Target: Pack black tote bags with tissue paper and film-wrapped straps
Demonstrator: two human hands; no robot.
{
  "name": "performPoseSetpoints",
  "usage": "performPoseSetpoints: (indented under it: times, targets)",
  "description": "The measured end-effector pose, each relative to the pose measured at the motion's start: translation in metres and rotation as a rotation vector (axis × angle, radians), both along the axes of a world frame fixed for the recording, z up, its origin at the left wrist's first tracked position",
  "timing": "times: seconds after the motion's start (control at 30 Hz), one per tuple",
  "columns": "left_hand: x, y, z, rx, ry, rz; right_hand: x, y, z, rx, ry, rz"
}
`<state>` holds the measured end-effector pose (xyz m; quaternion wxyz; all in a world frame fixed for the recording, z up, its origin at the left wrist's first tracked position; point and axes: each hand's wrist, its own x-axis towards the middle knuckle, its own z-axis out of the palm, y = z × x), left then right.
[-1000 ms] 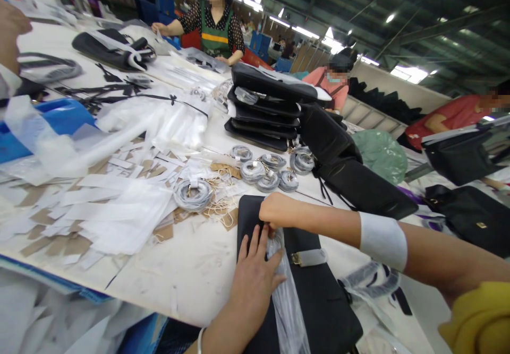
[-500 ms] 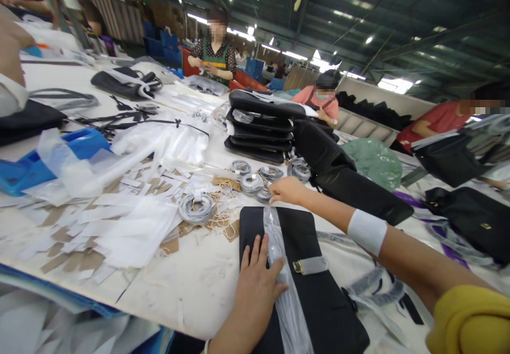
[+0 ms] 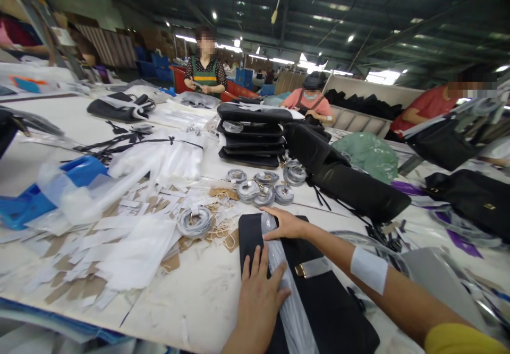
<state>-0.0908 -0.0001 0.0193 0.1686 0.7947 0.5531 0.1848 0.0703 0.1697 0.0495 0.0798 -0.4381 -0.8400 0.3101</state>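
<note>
A black handbag (image 3: 326, 301) lies flat on the table in front of me, with a plastic-wrapped strap (image 3: 292, 303) running along its length. My left hand (image 3: 261, 290) rests on the bag and the strap, its fingers spread. At the bag's far edge is my right hand (image 3: 285, 224), thumb and fingers apart over the strap's end; it looks open. A gold clasp (image 3: 300, 270) with a clear wrap shows to the right of the strap. Just beyond the right hand lie several coiled wrapped straps (image 3: 263, 197). One more coil (image 3: 195, 221) sits to the left, by some loose strings.
Paper and card tags (image 3: 131, 242) are heaped on the left, near a blue plastic holder (image 3: 79, 171). Black bags stand in a stack (image 3: 253, 136) farther back, beside more black bags (image 3: 358, 184). Co-workers (image 3: 205, 67) are across the table.
My right hand has drawn back from the coiled straps to the bag's far edge, and its fingers have opened. A coil now lies where it was. My left hand stays on the bag.
</note>
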Motion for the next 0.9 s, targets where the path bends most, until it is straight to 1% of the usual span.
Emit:
performPoseSetpoints:
  times: [0.13, 0.27, 0.33, 0.4, 0.47, 0.5, 0.57, 0.6, 0.63, 0.7, 0.77, 0.83, 0.9]
  targets:
    - [0.000, -0.001, 0.001, 0.013, 0.029, -0.011, -0.001, -0.002, -0.005, 0.021, 0.088, -0.073]
    - [-0.002, -0.002, 0.008, 0.013, 0.073, -0.027, -0.012, -0.006, -0.009, 0.088, 0.128, -0.184]
    - [-0.003, -0.003, 0.014, 0.015, 0.097, -0.036, -0.016, -0.012, -0.002, 0.147, 0.136, -0.249]
    - [-0.003, -0.004, 0.020, 0.020, 0.119, -0.049, -0.012, -0.026, 0.013, 0.222, 0.148, -0.320]
    - [-0.004, -0.006, 0.023, 0.027, 0.135, -0.064, 0.003, -0.055, 0.033, 0.297, 0.165, -0.396]
    - [-0.005, -0.006, 0.023, 0.029, 0.138, -0.071, 0.015, -0.077, 0.042, 0.329, 0.173, -0.435]
    - [-0.010, -0.007, 0.022, 0.025, 0.133, -0.097, 0.041, -0.131, 0.058, 0.346, 0.178, -0.528]
    - [-0.014, -0.005, 0.021, 0.016, 0.124, -0.118, 0.054, -0.162, 0.061, 0.327, 0.170, -0.590]
    - [-0.018, -0.003, 0.020, -0.001, 0.108, -0.149, 0.066, -0.194, 0.062, 0.222, 0.174, -0.686]
    - [-0.029, 0.006, 0.019, -0.036, 0.048, -0.219, 0.080, -0.253, 0.053, -0.049, 0.216, -0.821]
    - [-0.040, 0.023, 0.021, -0.027, -0.016, -0.244, 0.081, -0.297, 0.035, -0.287, 0.307, -0.891]
    - [-0.047, 0.047, 0.025, 0.052, -0.031, -0.200, 0.071, -0.322, 0.016, -0.419, 0.452, -0.929]
    - [-0.051, 0.074, 0.029, 0.122, 0.011, -0.134, 0.057, -0.331, 0.003, -0.458, 0.598, -0.918]
